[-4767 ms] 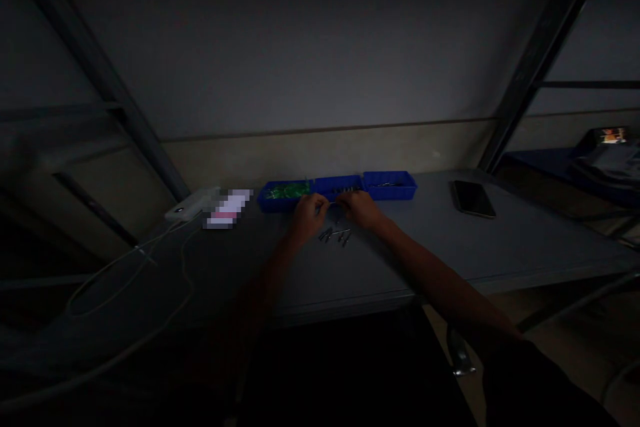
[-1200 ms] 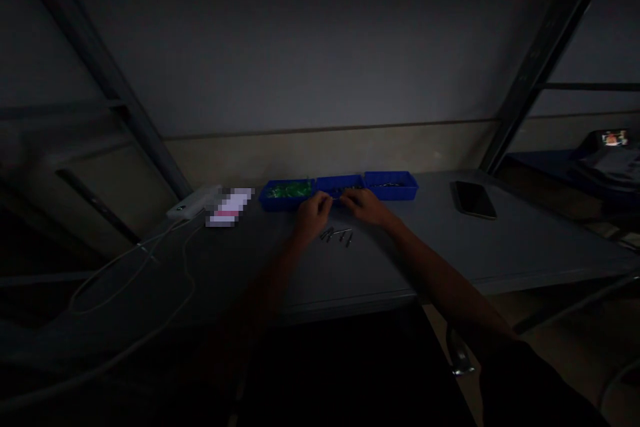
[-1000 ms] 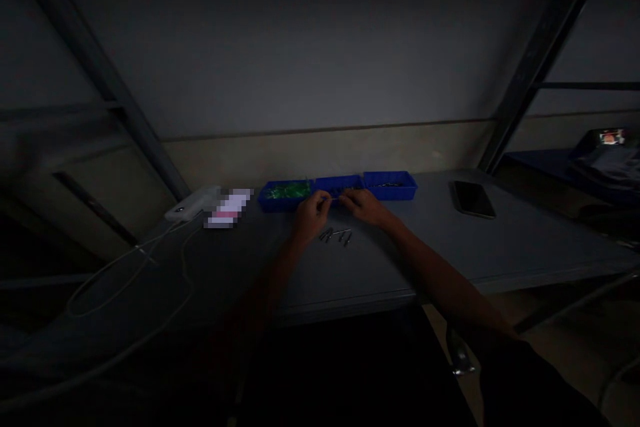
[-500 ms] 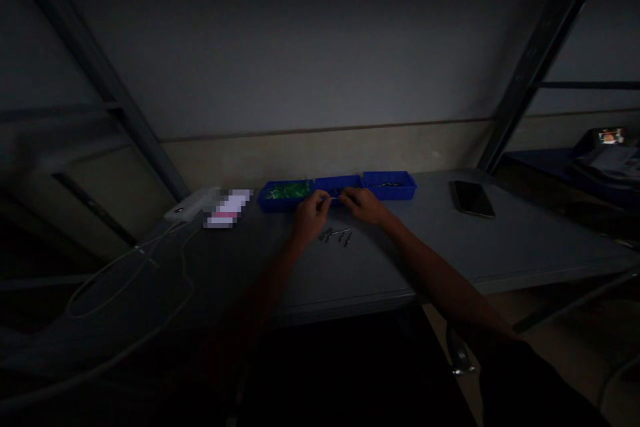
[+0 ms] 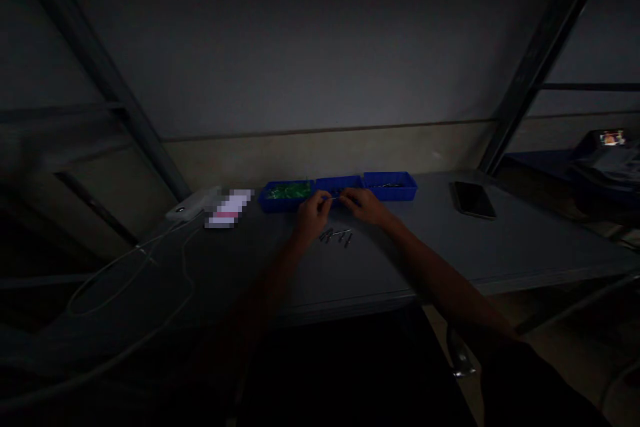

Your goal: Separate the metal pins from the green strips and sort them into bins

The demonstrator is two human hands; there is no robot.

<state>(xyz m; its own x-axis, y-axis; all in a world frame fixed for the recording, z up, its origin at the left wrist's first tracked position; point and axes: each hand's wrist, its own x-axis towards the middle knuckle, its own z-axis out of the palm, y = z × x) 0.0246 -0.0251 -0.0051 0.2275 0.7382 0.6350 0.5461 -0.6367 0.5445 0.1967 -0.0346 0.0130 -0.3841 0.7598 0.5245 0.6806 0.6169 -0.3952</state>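
Between my hands stretches a thin, light-coloured metal-looking pin (image 5: 335, 198), too small and dark to name exactly. My left hand (image 5: 313, 211) pinches its left end, and my right hand (image 5: 365, 204) grips the right end with bent fingers. Both hands are held just in front of the middle blue bin (image 5: 340, 181), hiding part of its contents. Below them on the grey table lie several small metal pieces, shaped like bolts or pins (image 5: 348, 239). Beside my left hand stands the left blue bin (image 5: 263, 203), which holds green plastic-looking pieces (image 5: 289, 191).
The right blue bin (image 5: 411, 191) contains small dark metal parts. A dark phone (image 5: 474, 200) lies on the table's right side. To the left are a lit, blurred-out screen (image 5: 229, 209), a white box (image 5: 187, 208) and loose white cables (image 5: 186, 267). A wall stands behind the bins.
Hardly anything differs. The thin pin between my hands is tilted very slightly, and both hands keep their grip in nearly the same place.
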